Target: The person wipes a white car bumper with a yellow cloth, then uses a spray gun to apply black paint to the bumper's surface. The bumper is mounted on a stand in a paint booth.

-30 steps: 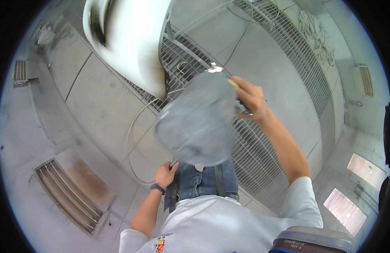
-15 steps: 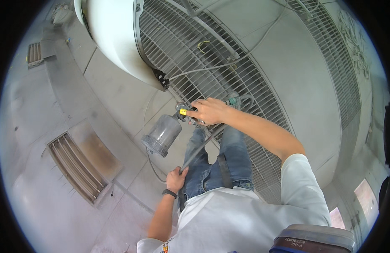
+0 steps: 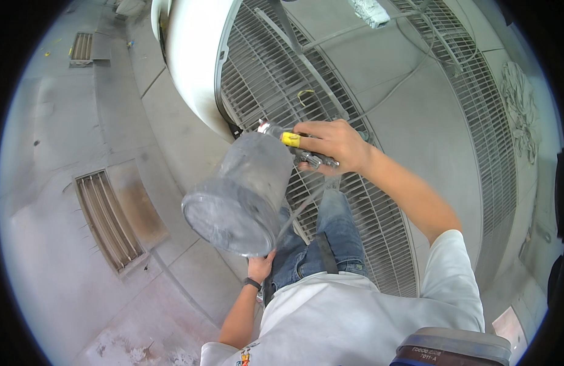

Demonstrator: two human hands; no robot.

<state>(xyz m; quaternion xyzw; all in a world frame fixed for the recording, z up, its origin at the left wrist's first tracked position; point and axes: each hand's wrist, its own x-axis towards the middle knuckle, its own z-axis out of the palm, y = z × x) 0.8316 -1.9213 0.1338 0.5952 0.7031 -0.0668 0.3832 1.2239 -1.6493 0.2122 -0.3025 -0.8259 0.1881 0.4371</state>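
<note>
In my right hand [image 3: 340, 143] is a spray gun [image 3: 290, 139] with a band of yellow on it. The fingers are closed around its body. A large translucent grey paint cup [image 3: 242, 189] hangs from the gun, tilted, with its round end towards me. Low by my hip is my left hand [image 3: 259, 266], closed on a grey air hose [image 3: 303, 207]; the cup's rim hides part of its fingers. Beyond the cup stands a glossy white curved panel [image 3: 203, 55], like a car bumper. The gun's front end is close to the panel's lower corner.
A metal stand [image 3: 312, 70] and another hose [image 3: 398, 85] lie over the floor grating [image 3: 264, 73]. A white wrapped piece [image 3: 368, 12] juts in at the top. Wall vents [image 3: 108, 219] are on the left; crumpled sheeting [image 3: 520, 104] is at the far right.
My right hand has raised the spray gun, bringing the cup much nearer and larger in view. The cup now covers some of my left hand. The panel appears further right.
</note>
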